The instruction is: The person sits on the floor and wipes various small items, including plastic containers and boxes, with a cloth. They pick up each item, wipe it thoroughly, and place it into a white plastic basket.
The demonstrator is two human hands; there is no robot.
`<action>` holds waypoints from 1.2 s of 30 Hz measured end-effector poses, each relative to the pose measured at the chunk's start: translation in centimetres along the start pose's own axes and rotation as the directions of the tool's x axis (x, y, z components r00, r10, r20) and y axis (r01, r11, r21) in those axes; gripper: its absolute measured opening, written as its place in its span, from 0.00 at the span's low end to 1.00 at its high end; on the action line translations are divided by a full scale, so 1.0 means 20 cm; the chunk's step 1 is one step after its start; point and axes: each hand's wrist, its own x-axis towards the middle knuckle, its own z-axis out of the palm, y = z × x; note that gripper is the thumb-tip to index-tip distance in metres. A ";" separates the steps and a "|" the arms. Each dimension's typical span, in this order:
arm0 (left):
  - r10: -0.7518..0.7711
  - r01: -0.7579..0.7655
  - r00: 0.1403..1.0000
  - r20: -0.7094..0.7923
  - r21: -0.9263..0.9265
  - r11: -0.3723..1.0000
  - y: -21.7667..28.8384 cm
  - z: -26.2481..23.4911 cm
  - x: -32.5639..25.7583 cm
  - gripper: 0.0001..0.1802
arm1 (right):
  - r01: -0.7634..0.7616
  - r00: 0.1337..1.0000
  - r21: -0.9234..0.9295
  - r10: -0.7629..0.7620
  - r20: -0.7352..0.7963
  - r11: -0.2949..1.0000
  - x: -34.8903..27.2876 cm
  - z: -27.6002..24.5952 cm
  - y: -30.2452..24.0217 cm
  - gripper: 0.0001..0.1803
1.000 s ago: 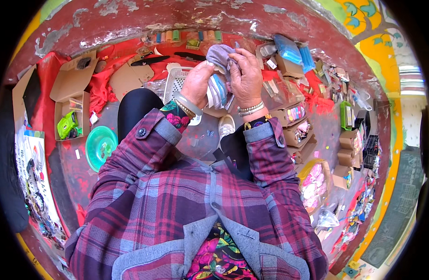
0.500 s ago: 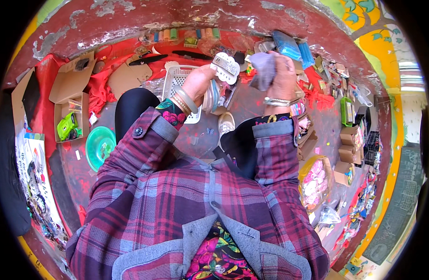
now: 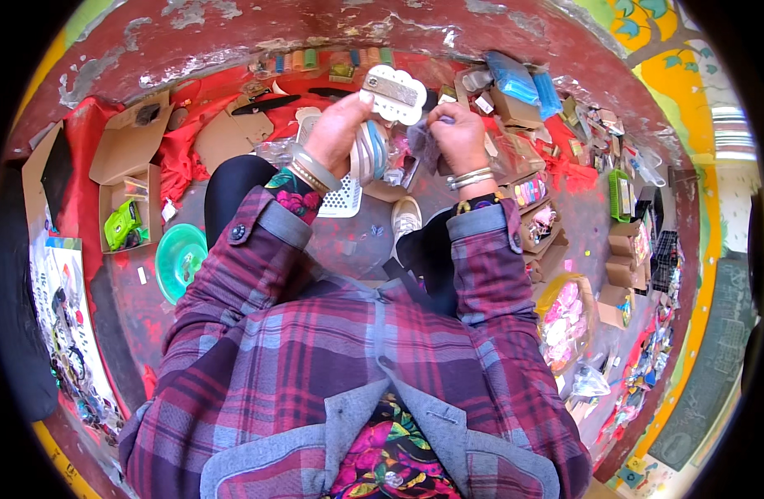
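Note:
My left hand (image 3: 339, 133) pinches a white card (image 3: 396, 95) with a scalloped edge by its lower left side. A silvery, glittery bar lies across the card's face. Just below the card are several curved bands (image 3: 370, 154) in blue, grey and white; whether my left hand also holds them I cannot tell. To the right, my right hand (image 3: 459, 141) is closed, its thumb and fingers gripping a crumpled grey-purple cloth (image 3: 423, 148). The cloth hangs close beside the card's lower right, and its upper part is hidden by my fingers.
A white perforated basket (image 3: 342, 202) stands beyond my knees. At left are a green bowl (image 3: 181, 264) and an open cardboard box (image 3: 131, 175). Blue plastic packs (image 3: 512, 81) lie far right, with a yellow-lined basket of pink pieces (image 3: 562, 324) nearer.
My right hand has moved left and lower, bringing the cloth next to the card. My left hand has shifted slightly left, and the card has risen and turned more face-on.

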 end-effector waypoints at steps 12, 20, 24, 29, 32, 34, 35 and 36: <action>-0.159 0.157 0.987 0.018 0.100 0.983 0.04 -0.03 0.02 0.17 | -0.451 0.892 0.657 0.286 0.349 0.605 0.03 -0.11 0.07 0.08; -0.068 0.046 0.970 -0.234 -0.099 0.994 0.10 -0.10 0.03 0.19 | -0.664 0.702 0.465 0.703 0.116 0.586 0.02 -0.16 0.44 0.05; -0.101 0.074 0.977 -0.186 -0.147 0.986 0.09 -0.11 0.03 0.19 | -0.779 0.627 0.119 0.764 0.153 0.615 0.00 0.04 0.71 0.11; -0.143 0.115 0.976 -0.161 -0.174 0.978 0.09 -0.08 0.04 0.19 | -0.771 0.561 -0.258 0.812 0.158 0.583 -0.11 0.27 1.30 0.21; -0.144 0.116 0.973 -0.179 -0.158 0.981 0.10 -0.09 0.02 0.18 | -0.684 0.551 -0.456 0.813 0.188 0.569 -0.18 0.40 1.49 0.21; -0.140 0.114 0.976 -0.166 -0.159 0.981 0.11 -0.07 0.02 0.18 | -0.513 0.606 -0.651 0.773 0.187 0.560 -0.25 0.43 1.59 0.21; -0.135 0.109 0.978 -0.160 -0.158 0.981 0.11 -0.07 0.02 0.18 | -0.502 0.582 -0.686 0.793 0.182 0.526 -0.27 0.43 1.62 0.21; -0.151 0.124 0.978 -0.141 -0.185 0.975 0.12 -0.06 0.02 0.18 | -0.492 0.557 -0.721 0.813 0.170 0.488 -0.28 0.39 1.65 0.20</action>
